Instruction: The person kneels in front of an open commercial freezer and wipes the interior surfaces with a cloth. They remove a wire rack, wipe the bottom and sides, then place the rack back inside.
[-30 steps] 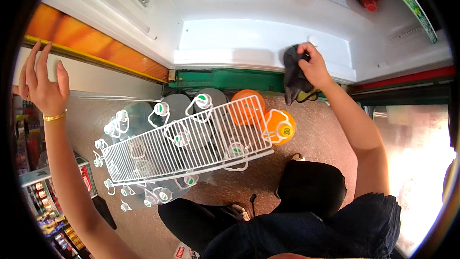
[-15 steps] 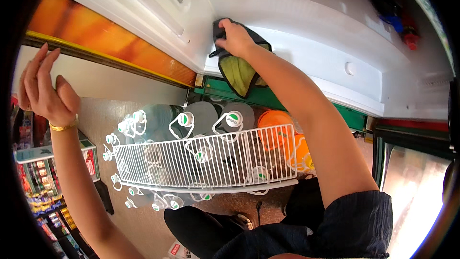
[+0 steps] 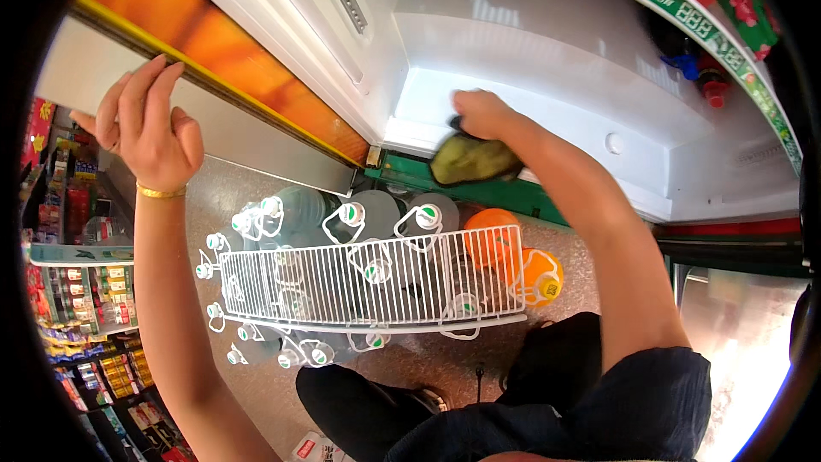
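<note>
My right hand (image 3: 481, 115) is closed on a green cloth (image 3: 470, 159) with dark edging. It holds the cloth inside a white refrigerator, over the front part of the cabinet floor (image 3: 560, 131). The cloth hangs down across the green front sill (image 3: 410, 167) and looks slightly blurred. My left hand (image 3: 158, 128), with a gold-coloured bracelet at the wrist, is raised at the left. Its fingers are apart and hold nothing; the fingertips reach the yellow-edged rim of the orange side panel (image 3: 248, 60).
Below the sill stand several large clear bottles (image 3: 299, 205) with white handles, and orange ones (image 3: 547, 269). A white wire rack (image 3: 376, 323) lies over them. Shop shelves (image 3: 94, 291) with small packages line the left. A price-strip shelf edge (image 3: 684, 13) curves at the upper right.
My right hand has moved right and nearer with the cloth, away from the cabinet's left corner. My left hand stays by the side panel. The whole view has shifted somewhat.
</note>
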Action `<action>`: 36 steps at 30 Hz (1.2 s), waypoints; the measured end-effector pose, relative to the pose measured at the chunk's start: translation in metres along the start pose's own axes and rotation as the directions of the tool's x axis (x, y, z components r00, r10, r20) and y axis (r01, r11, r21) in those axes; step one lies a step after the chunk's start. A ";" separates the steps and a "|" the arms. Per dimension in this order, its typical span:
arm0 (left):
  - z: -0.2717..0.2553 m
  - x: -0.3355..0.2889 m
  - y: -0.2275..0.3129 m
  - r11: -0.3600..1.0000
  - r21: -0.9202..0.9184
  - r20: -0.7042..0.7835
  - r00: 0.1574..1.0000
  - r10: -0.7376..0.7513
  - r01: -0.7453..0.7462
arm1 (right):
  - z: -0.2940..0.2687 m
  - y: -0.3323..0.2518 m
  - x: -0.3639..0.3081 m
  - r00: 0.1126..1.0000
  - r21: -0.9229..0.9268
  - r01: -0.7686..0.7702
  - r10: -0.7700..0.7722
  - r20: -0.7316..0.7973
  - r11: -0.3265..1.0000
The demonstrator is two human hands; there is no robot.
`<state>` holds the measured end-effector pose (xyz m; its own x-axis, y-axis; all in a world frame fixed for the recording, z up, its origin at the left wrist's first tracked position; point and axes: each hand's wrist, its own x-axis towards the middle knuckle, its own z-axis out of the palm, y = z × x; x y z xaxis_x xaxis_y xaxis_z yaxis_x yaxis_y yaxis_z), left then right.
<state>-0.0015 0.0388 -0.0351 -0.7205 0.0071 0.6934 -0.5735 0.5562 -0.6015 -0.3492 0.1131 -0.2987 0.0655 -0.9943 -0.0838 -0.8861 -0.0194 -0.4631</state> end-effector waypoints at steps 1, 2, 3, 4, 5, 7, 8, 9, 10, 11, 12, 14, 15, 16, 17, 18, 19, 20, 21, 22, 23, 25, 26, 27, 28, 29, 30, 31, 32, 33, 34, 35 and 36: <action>0.001 -0.001 -0.002 1.000 -0.006 -0.027 1.000 0.000 0.000 | -0.010 0.009 -0.027 1.000 0.044 -0.001 0.001 0.009 0.999; 0.003 -0.005 -0.001 1.000 -0.017 -0.049 0.999 -0.002 0.001 | -0.030 0.004 -0.061 0.988 0.170 -0.130 0.114 0.099 0.977; 0.003 -0.006 -0.001 1.000 -0.028 -0.067 0.998 0.000 -0.002 | -0.048 -0.003 -0.099 0.970 0.218 -0.221 0.190 0.154 0.951; 0.004 -0.005 0.001 1.000 -0.023 -0.069 0.998 -0.003 0.001 | -0.060 0.002 -0.138 0.972 0.244 -0.203 0.165 0.167 0.948; 0.005 -0.002 0.003 1.000 -0.019 -0.071 0.997 -0.003 0.002 | -0.070 0.004 -0.180 0.982 0.355 -0.180 0.149 0.112 0.917; 0.006 -0.002 -0.001 0.999 -0.017 -0.087 0.996 0.026 -0.028 | -0.098 -0.014 -0.250 0.963 0.348 -0.268 0.252 0.091 0.898; 0.005 -0.002 -0.002 1.000 -0.015 -0.077 0.997 0.020 -0.021 | -0.111 -0.023 -0.284 0.942 0.404 -0.328 0.327 0.072 0.854; 0.002 -0.002 -0.002 1.000 -0.010 -0.055 0.998 0.019 -0.020 | -0.122 -0.037 -0.312 0.912 0.419 -0.384 0.410 0.033 0.822; 0.003 -0.002 -0.001 1.000 -0.018 -0.048 0.999 0.007 -0.008 | -0.132 -0.044 -0.344 0.892 0.463 -0.385 0.450 -0.035 0.799; 0.003 -0.003 -0.001 1.000 -0.023 -0.038 0.999 -0.002 0.001 | -0.136 -0.046 -0.374 0.862 0.476 -0.400 0.498 -0.095 0.783; 0.004 -0.005 -0.003 1.000 -0.028 -0.027 1.000 -0.009 0.008 | -0.141 -0.055 -0.403 0.796 0.449 -0.493 0.594 -0.112 0.745; 0.007 -0.002 -0.003 0.999 -0.031 -0.013 1.000 -0.017 0.016 | -0.148 -0.079 -0.460 0.742 0.369 -0.528 0.626 -0.238 0.765; 0.009 -0.001 -0.004 1.000 -0.023 -0.002 1.000 -0.018 0.018 | -0.145 -0.085 -0.484 0.682 0.491 -0.472 0.656 -0.323 0.732; 0.010 -0.001 -0.005 1.000 -0.020 0.009 1.000 -0.017 0.017 | -0.134 -0.086 -0.510 0.605 0.601 -0.398 0.691 -0.396 0.693; 0.014 -0.005 -0.008 1.000 -0.014 0.014 1.000 -0.020 0.020 | -0.121 -0.090 -0.536 0.509 0.689 -0.317 0.730 -0.456 0.652; 0.017 -0.009 -0.009 0.999 0.014 0.023 0.999 -0.041 0.041 | -0.099 -0.087 -0.562 0.416 0.673 -0.406 0.781 -0.465 0.617; 0.021 -0.019 -0.020 1.000 0.003 0.015 1.000 -0.019 0.019 | -0.085 -0.086 -0.582 0.423 0.644 -0.546 0.840 -0.340 0.535; 0.019 -0.020 -0.022 1.000 0.016 0.031 0.999 -0.018 0.018 | -0.080 -0.087 -0.596 0.413 0.595 -0.665 0.886 -0.211 0.451; 0.021 -0.021 -0.020 1.000 0.007 0.043 0.999 -0.007 0.007 | -0.080 -0.091 -0.614 0.374 0.558 -0.633 0.843 -0.387 0.537; 0.019 -0.017 -0.017 1.000 0.029 0.080 0.997 -0.015 0.012 | -0.075 -0.094 -0.624 0.189 0.727 -0.472 0.863 -0.469 0.499; 0.016 -0.015 -0.015 0.998 0.052 0.118 0.993 -0.025 0.019 | -0.067 -0.093 -0.628 0.084 0.793 -0.388 0.875 -0.477 0.470; 0.014 -0.017 -0.017 0.998 0.053 0.143 0.989 -0.037 0.030 | -0.062 -0.092 -0.632 0.063 0.875 -0.303 0.924 -0.378 0.378; 0.014 -0.018 -0.018 0.998 0.052 0.155 0.987 -0.046 0.038 | -0.065 -0.092 -0.632 0.146 0.896 -0.316 0.950 -0.278 0.311; 0.014 -0.017 -0.020 0.998 0.063 0.161 0.987 -0.016 0.006 | -0.069 -0.093 -0.632 0.105 0.886 -0.200 0.908 -0.405 0.418; 0.011 -0.015 -0.019 0.996 0.088 0.185 0.982 -0.028 0.012 | -0.077 -0.100 -0.616 0.057 0.854 -0.107 0.860 -0.507 0.510; 0.014 -0.014 -0.017 0.995 0.093 0.200 0.979 -0.038 0.020 | -0.070 -0.097 -0.616 0.089 0.867 -0.181 0.885 -0.456 0.465; 0.017 -0.014 -0.016 0.995 0.100 0.211 0.976 -0.046 0.025 | -0.062 -0.091 -0.616 0.116 0.872 -0.255 0.909 -0.401 0.417; 0.020 -0.014 -0.018 0.993 0.113 0.224 0.973 -0.054 0.029 | -0.066 -0.086 -0.608 0.124 0.943 -0.145 0.951 -0.282 0.299; 0.024 -0.017 -0.018 0.992 0.119 0.234 0.970 -0.066 0.039 | -0.073 -0.082 -0.601 0.141 0.984 -0.040 0.976 -0.165 0.172; 0.025 -0.020 -0.018 0.992 0.121 0.242 0.968 -0.061 0.033 | -0.081 -0.078 -0.592 0.140 0.978 0.015 0.968 -0.209 0.209; 0.029 -0.026 -0.015 0.993 0.117 0.249 0.967 -0.061 0.033 | -0.086 -0.079 -0.582 0.131 0.968 0.068 0.960 -0.248 0.241; 0.029 -0.025 -0.024 0.992 0.124 0.238 0.970 -0.048 0.019 | -0.091 -0.077 -0.571 0.134 0.953 0.139 0.948 -0.289 0.270; 0.030 -0.025 -0.031 0.992 0.127 0.235 0.971 -0.036 0.006 | -0.098 -0.074 -0.566 0.086 0.973 0.127 0.976 -0.202 0.190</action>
<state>0.0229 -0.0029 -0.0460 -0.7707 -0.2086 0.6020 -0.6228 0.4461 -0.6427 -0.3656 0.6667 -0.1307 -0.9515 -0.1255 -0.2808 0.2864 -0.0286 -0.9577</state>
